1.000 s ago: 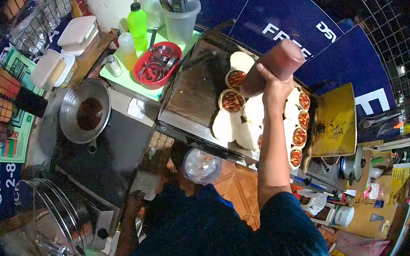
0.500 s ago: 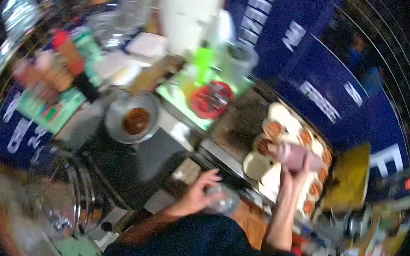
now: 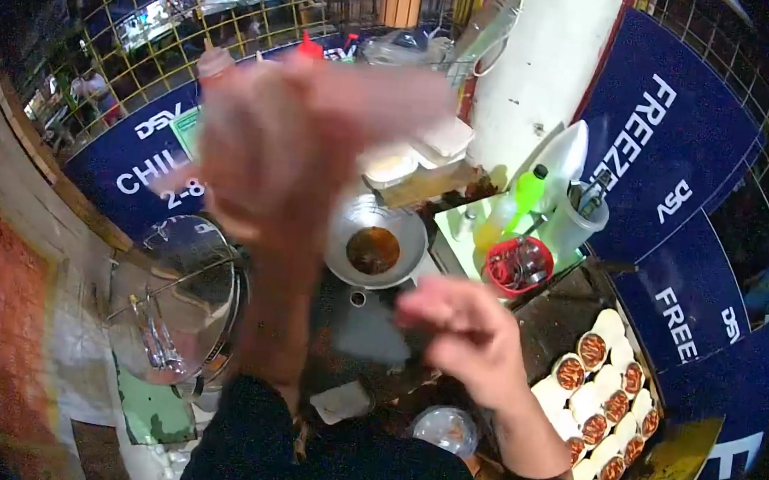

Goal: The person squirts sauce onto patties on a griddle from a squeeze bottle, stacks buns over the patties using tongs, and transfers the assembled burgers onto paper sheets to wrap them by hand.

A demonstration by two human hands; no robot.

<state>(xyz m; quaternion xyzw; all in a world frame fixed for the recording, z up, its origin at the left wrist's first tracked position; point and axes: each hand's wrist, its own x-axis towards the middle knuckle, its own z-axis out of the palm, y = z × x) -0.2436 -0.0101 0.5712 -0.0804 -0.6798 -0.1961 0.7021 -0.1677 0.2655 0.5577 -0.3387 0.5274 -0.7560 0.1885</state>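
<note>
My left hand [image 3: 272, 160] is raised in front of the wok, badly smeared by motion. It appears closed around a pinkish squeeze bottle [image 3: 393, 100] that points to the right; its details are blurred. Over the dark worktop, my right hand [image 3: 476, 341] holds nothing, its fingers loosely bent and apart. To its right, several split buns [image 3: 610, 327] lie on a griddle, with round patties [image 3: 616, 407] on them streaked with red sauce. A metal wok [image 3: 412, 243] with dark brown oil sits between and beyond my hands.
A red basket [image 3: 543, 278] with metal tools stands beside a green-capped bottle [image 3: 528, 191] and a clear container [image 3: 580, 224]. White foam boxes [image 3: 445, 144] are behind the wok. Nearer me are a plastic bowl [image 3: 445, 426] and a yellow board [image 3: 667, 475].
My right hand has left the buns and no longer holds the squeeze bottle, which appears to be in my left hand. The left hand has risen forward, and the view has turned left.
</note>
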